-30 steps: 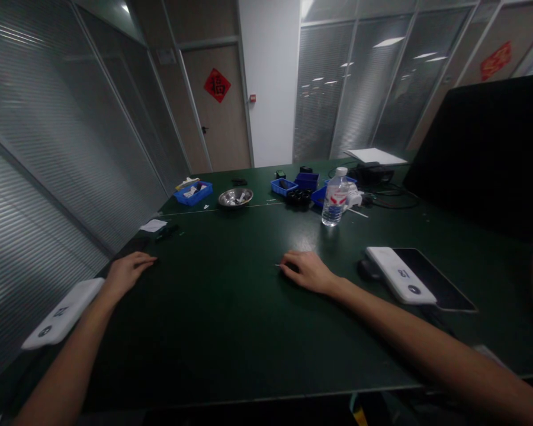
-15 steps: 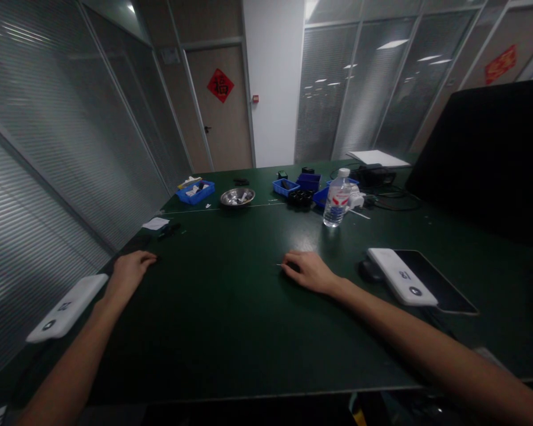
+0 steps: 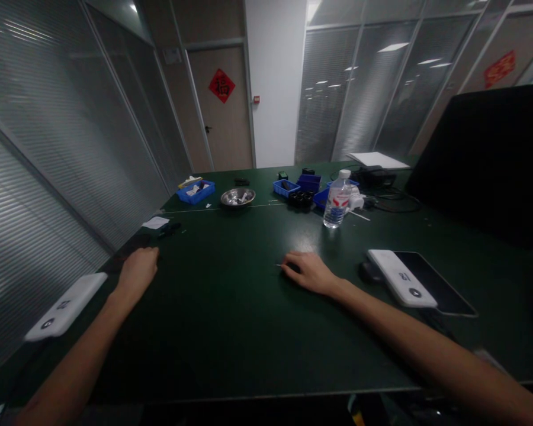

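A thin pale sliver (image 3: 278, 265) projects leftward from the fingertips of the right hand (image 3: 305, 270), low over the middle of the dark green worktop (image 3: 231, 319); that grip is pinched closed on it. To the left, the left hand (image 3: 138, 269) has its fingers curled; whether its grip has hold of anything, I cannot tell. A white power bank (image 3: 66, 307) lies just beside the left forearm. Right of the right hand, another white power bank (image 3: 393, 269) overlaps a dark tablet (image 3: 430, 281). Farther off, a water bottle (image 3: 335, 204) stands upright, and a steel bowl (image 3: 231, 203) sits far left of it.
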The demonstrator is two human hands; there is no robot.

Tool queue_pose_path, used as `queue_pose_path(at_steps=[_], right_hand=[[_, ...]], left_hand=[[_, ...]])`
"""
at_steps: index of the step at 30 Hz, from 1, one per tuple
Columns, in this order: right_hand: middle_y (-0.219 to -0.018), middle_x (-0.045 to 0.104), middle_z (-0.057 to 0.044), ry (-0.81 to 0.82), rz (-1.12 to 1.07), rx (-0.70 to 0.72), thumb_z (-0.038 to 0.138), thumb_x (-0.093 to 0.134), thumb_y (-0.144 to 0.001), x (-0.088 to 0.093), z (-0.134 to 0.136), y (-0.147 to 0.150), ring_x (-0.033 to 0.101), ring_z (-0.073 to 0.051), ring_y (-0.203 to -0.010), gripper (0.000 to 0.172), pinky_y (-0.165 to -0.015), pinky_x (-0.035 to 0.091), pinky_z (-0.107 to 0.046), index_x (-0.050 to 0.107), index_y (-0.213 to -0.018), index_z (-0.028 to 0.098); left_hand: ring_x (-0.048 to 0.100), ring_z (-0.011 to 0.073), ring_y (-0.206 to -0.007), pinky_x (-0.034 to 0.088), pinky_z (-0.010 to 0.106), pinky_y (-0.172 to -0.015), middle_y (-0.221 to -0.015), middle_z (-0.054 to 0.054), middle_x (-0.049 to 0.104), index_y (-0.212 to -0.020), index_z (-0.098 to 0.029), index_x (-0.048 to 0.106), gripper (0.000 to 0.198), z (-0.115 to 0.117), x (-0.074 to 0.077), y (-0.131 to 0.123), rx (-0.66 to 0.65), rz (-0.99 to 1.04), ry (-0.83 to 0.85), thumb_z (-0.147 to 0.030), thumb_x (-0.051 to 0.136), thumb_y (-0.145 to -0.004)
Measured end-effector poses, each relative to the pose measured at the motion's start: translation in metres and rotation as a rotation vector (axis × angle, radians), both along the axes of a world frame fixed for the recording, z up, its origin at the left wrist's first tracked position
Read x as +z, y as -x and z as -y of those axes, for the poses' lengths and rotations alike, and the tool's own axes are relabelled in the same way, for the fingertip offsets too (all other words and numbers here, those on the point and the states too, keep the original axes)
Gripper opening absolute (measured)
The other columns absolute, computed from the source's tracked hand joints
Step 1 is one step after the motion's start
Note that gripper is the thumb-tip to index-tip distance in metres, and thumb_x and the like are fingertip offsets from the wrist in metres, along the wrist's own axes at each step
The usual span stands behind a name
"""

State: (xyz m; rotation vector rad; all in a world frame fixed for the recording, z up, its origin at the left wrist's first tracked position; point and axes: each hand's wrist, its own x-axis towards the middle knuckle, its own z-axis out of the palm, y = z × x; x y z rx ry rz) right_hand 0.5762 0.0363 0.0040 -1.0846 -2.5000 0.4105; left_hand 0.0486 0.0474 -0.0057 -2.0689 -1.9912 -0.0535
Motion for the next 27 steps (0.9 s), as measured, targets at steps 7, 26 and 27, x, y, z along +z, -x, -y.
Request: queue_pose_path(at_steps=[7, 26, 27], right_hand=[[-0.099, 0.068, -0.005, -0.008, -0.005, 0.002, 0.033, 0.052, -0.103, -0.002, -0.002, 0.000, 0.062, -0.016, -0.080, 0.022, -0.072, 0.044, -0.028, 0.069, -0.107, 0.020], [-0.099, 0.068, -0.005, 0.007, 0.017, -0.010, 0.034, 0.052, -0.104, 0.001, 0.001, 0.001, 0.062, -0.016, -0.079, 0.023, -0.070, 0.044, -0.026, 0.069, -0.108, 0.020], [-0.099, 0.068, -0.005, 0.007, 0.018, -0.011, 0.034, 0.052, -0.104, 0.001, 0.001, 0.001, 0.062, -0.016, -0.079, 0.023, -0.070, 0.044, -0.026, 0.069, -0.108, 0.020]], left_hand=[[0.064, 0.0332, -0.106, 0.050, 0.044, -0.090, -0.115, 0.015, 0.071, -0.113, -0.018, 0.073, 0.041, 0.004, -0.004, 0.022, 0.004, 0.207, -0.058, -0.040, 0.043, -0.095], [0.069, 0.0334, -0.091, 0.053, 0.039, -0.076, -0.095, 0.020, 0.071, -0.091, -0.012, 0.071, 0.031, 0.000, 0.008, -0.007, 0.084, 0.017, -0.010, -0.024, 0.042, -0.090], [0.069, 0.0335, -0.092, 0.053, 0.039, -0.076, -0.096, 0.020, 0.071, -0.091, -0.012, 0.071, 0.031, 0.000, 0.008, -0.006, 0.082, 0.017, -0.013, -0.025, 0.043, -0.090]])
